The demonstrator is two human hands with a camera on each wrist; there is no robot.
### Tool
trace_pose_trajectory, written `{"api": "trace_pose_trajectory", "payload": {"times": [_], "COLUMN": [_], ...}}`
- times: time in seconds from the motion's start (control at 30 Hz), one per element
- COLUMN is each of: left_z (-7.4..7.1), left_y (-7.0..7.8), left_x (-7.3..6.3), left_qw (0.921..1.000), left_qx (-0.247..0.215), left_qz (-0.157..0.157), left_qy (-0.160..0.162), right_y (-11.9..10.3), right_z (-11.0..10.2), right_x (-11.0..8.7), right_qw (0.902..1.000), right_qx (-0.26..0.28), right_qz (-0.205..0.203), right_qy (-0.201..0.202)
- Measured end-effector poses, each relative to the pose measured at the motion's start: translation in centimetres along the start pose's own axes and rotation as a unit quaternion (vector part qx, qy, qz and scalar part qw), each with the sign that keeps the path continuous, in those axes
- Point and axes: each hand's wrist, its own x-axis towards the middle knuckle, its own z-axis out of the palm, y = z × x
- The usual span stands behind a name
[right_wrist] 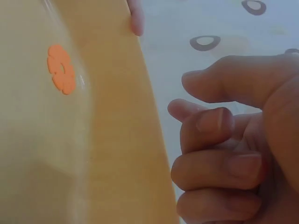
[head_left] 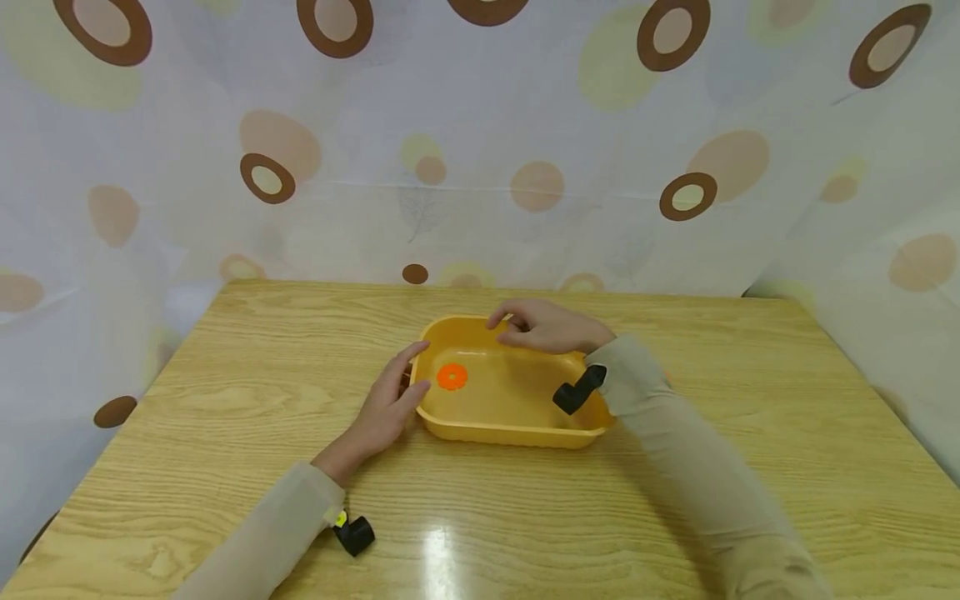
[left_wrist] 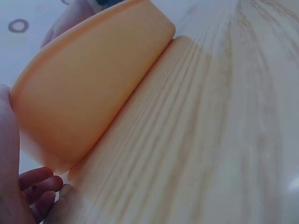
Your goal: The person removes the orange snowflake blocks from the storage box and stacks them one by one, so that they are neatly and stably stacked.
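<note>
A yellow-orange plastic basin [head_left: 517, 436] stands on the table. Inside, near its left end, lies a flat orange flower-shaped piece [head_left: 452, 377] with a small hole in the middle, also seen in the right wrist view [right_wrist: 61, 69]. My left hand [head_left: 384, 410] holds the basin's left end, thumb and forefinger at the rim; in the left wrist view its other fingers [left_wrist: 39, 186] are curled by the basin's bottom corner. Over the far rim hovers my right hand [head_left: 551, 325], fingers loosely curled, thumb apart from them, nothing visible in its grasp.
The wooden table [head_left: 300, 342] runs back to a patterned cloth [head_left: 480, 225]. A bit of something orange [head_left: 667, 379] shows past the right sleeve; the arm hides most of it. A black camera [head_left: 576, 392] on the right wrist hangs over the basin.
</note>
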Motion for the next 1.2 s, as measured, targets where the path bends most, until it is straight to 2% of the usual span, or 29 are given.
{"api": "trace_pose_trajectory", "payload": {"times": [0.23, 0.33, 0.47, 0.67, 0.83, 1.2], "left_z": [0.2, 0.2, 0.3, 0.4, 0.3, 0.0], "left_y": [0.1, 0.1, 0.1, 0.2, 0.3, 0.2], "left_x": [0.1, 0.1, 0.1, 0.0, 0.1, 0.0], "left_qw": [0.9999, 0.9999, 0.9998, 0.9998, 0.9999, 1.0], "left_qx": [-0.009, -0.012, -0.015, -0.016, -0.012, -0.004], "left_qz": [0.008, 0.006, 0.001, 0.003, 0.005, 0.0], "left_qy": [-0.002, -0.004, -0.01, -0.009, -0.007, -0.001], "right_y": [0.1, 0.3, 0.4, 0.6, 0.7, 1.5], "right_z": [0.8, 1.3, 2.1, 3.2, 4.2, 5.9], "right_x": [1.1, 1.7, 2.5, 3.1, 3.6, 4.9], "right_qw": [0.9997, 0.9992, 0.9983, 0.9966, 0.9953, 0.9948], "right_qx": [-0.017, -0.035, -0.031, -0.032, -0.055, -0.079], "right_qz": [0.011, -0.004, -0.011, 0.002, -0.006, -0.035], "right_qy": [-0.012, -0.02, -0.048, -0.076, -0.079, -0.055]}}
